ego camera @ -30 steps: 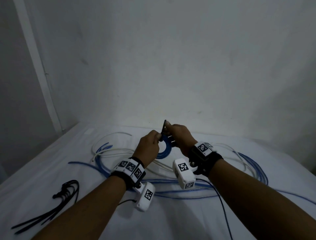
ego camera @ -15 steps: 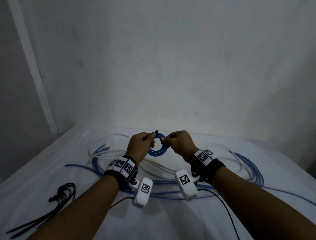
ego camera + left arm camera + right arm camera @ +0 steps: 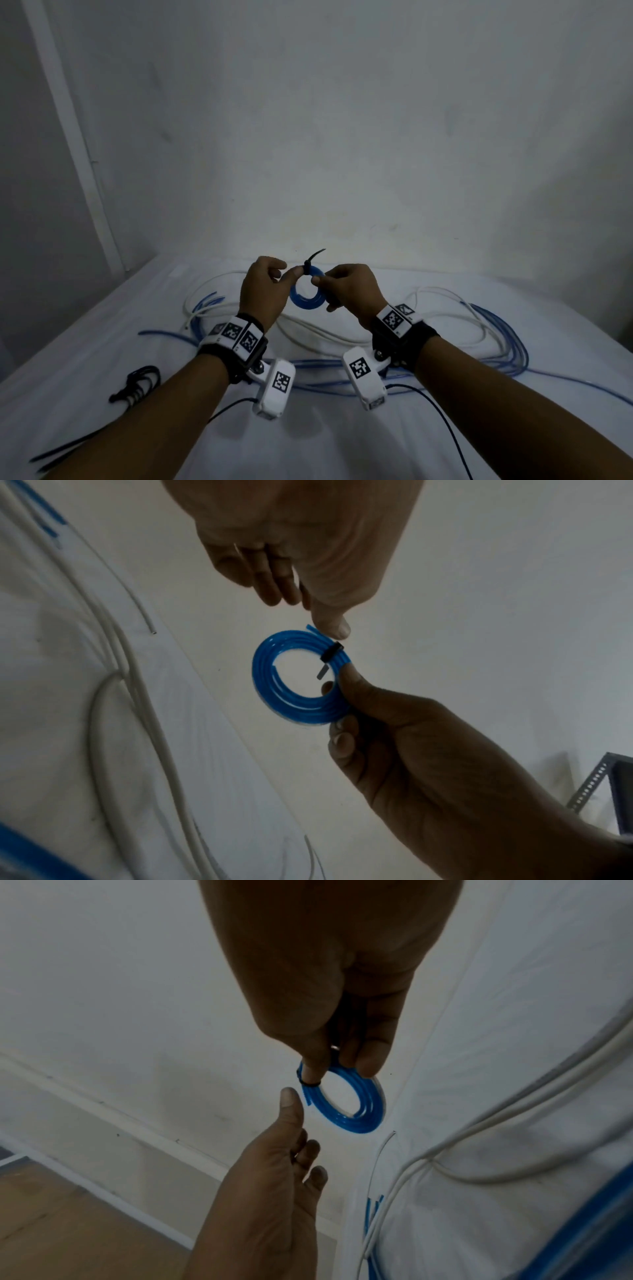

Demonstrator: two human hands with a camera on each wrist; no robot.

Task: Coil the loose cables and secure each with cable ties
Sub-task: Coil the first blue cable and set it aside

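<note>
Up a touch comes the small blue coil [image 3: 306, 288] since half a second ago, and the black cable tie [image 3: 312, 261] on it now shows its tail poking up and to the right. Right hand [image 3: 352, 291] pinches the coil's right side between thumb and fingers, holding it in the air above the white sheet [image 3: 325, 438]. Left hand [image 3: 263, 291] sits just beside the coil's top, thumb tip touching or nearly touching it by the tie, the other fingers loosely curled and gripping nothing. Down below, loose blue cables [image 3: 507, 329] and white cables [image 3: 315, 332] sprawl across the sheet. Off to the left lies a bundle of spare black ties [image 3: 135, 383].
</note>
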